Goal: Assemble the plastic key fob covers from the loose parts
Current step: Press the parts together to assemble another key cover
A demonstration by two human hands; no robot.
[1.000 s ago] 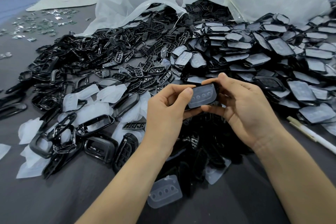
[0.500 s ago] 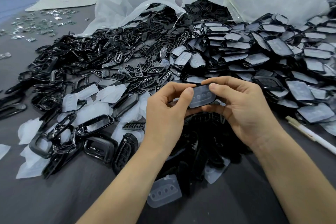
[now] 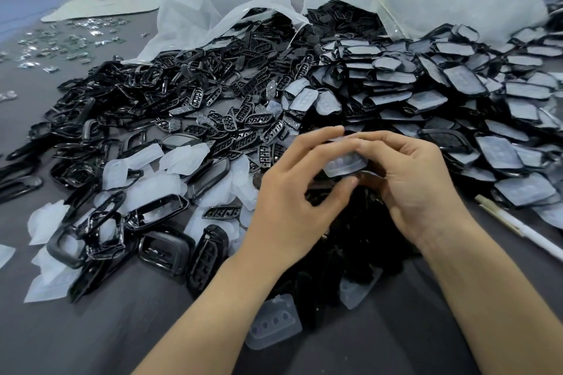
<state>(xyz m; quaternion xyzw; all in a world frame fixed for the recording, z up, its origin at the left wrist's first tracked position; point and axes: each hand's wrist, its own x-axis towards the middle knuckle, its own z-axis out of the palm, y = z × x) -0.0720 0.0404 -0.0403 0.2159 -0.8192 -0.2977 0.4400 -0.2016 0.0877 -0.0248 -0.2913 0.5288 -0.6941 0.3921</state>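
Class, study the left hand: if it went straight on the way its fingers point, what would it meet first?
The translucent key fob cover pinched in the right hand. The left hand points up and right at it, very close; blur hides whether it touches the cover yet.

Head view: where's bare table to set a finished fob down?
Bare cloth near-left, bordered by the frame pile and left forearm; a strip between the forearms, right of the clear pad; a corner on the near side of the pen. Crowded: everything beyond the left hand and right hand, frames left, covers right.
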